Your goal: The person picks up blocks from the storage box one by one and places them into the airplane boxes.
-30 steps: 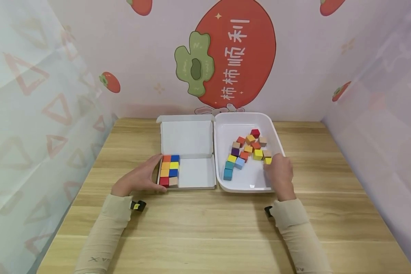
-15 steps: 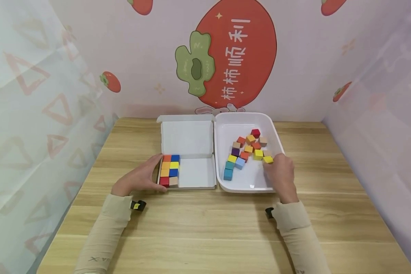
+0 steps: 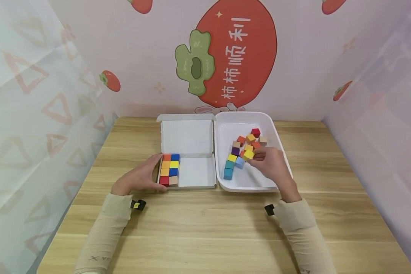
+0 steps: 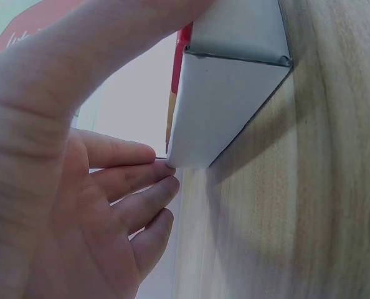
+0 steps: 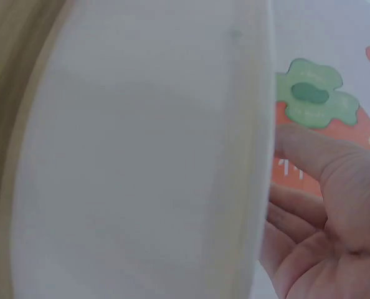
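In the head view my right hand (image 3: 272, 163) pinches a yellow cube (image 3: 248, 155) between thumb and fingertips, over the white plastic tub (image 3: 250, 185). Several coloured cubes lie loose in that tub, with a light blue cube (image 3: 239, 163) close by the fingers. The tub's wall (image 5: 141, 143) hides those fingertips in the right wrist view. My left hand (image 3: 142, 176) grips the left end of a white cardboard box (image 3: 196, 173), thumb at the front corner and fingers at the back one. Two columns of cubes, including a red cube (image 3: 164, 180), fill the box's left part.
The box lid (image 3: 187, 137) stands open toward the back wall. The tub sits right beside the box. Both are on a wooden table (image 3: 205, 228), with printed curtains on the left and right sides.
My right hand has lifted the yellow cube from the tub's right side and moved it left above the other cubes. My left hand stays at the box.
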Tool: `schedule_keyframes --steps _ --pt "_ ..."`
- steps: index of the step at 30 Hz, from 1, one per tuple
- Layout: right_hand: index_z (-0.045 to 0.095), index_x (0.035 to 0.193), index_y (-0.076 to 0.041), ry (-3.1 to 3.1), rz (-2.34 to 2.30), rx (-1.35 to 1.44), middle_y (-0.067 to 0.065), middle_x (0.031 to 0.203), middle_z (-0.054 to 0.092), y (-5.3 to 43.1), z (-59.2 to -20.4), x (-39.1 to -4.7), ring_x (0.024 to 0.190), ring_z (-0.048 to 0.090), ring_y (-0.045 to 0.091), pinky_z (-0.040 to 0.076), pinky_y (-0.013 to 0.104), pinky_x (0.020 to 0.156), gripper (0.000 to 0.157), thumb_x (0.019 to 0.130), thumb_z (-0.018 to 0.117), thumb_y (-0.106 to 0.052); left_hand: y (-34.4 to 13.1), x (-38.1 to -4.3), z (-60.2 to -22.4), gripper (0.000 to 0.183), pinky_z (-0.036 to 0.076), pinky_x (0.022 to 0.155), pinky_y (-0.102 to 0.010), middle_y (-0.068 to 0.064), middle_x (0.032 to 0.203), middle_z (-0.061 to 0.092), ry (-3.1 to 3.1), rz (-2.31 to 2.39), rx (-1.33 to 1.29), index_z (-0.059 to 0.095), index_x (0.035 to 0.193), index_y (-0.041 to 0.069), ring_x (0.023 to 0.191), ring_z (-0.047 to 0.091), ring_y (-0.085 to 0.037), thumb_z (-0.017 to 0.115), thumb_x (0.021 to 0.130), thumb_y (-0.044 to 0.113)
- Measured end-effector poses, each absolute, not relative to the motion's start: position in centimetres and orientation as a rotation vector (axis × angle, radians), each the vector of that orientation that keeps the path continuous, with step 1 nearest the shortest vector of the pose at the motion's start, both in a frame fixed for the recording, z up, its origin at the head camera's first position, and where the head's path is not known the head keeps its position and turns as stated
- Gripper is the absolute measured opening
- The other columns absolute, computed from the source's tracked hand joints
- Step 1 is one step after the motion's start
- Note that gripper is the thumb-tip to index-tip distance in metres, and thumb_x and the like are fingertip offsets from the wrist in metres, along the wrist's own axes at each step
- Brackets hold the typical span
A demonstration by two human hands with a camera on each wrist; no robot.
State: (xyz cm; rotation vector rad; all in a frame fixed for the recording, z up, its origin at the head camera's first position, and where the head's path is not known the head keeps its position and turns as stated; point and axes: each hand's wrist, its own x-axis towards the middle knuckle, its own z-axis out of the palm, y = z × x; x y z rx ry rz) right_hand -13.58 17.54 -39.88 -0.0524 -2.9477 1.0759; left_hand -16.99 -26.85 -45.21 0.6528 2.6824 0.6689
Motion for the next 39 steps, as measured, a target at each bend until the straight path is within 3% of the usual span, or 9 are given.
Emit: schedule_keyframes --steps 11,26,39 --pt "0.072 0.107 -0.011 -2.947 1.145 0.253 0.004 0.097 0.073 13.1 -38.2 -14.6 0.086 0.070 0.017 0.060 0.033 0.082 0.030 0.081 0.079 -0.023 -26.8 -16.9 -45.3 0.133 0.028 0.118 -0.055 -0.008 0.162 0.017 2.681 0.658 0.644 0.007 0.156 0.016 0.146 0.026 -0.031 0.081 0.059 0.068" --pt "0.073 0.111 -0.013 -3.012 1.247 0.497 -0.001 0.098 0.072 5.2 -38.2 -15.8 0.083 0.066 0.013 0.060 0.026 0.077 0.032 0.082 0.078 -0.026 -26.8 -17.0 -45.5 0.133 0.028 0.118 -0.055 -0.008 0.162 0.017 2.691 0.659 0.663 0.007 0.156 0.015 0.146 0.025 -0.031 0.080 0.059 0.069" --pt "0.074 0.102 -0.008 -3.064 1.145 0.462 0.001 0.090 0.071 -0.3 -39.9 -17.6 0.079 0.061 0.015 0.056 0.020 0.069 0.021 0.084 0.076 -0.018 -26.8 -17.1 -45.4 0.133 0.028 0.118 -0.056 -0.007 0.163 0.015 2.685 0.639 0.637 0.006 0.157 0.017 0.147 0.024 -0.031 0.080 0.059 0.069"
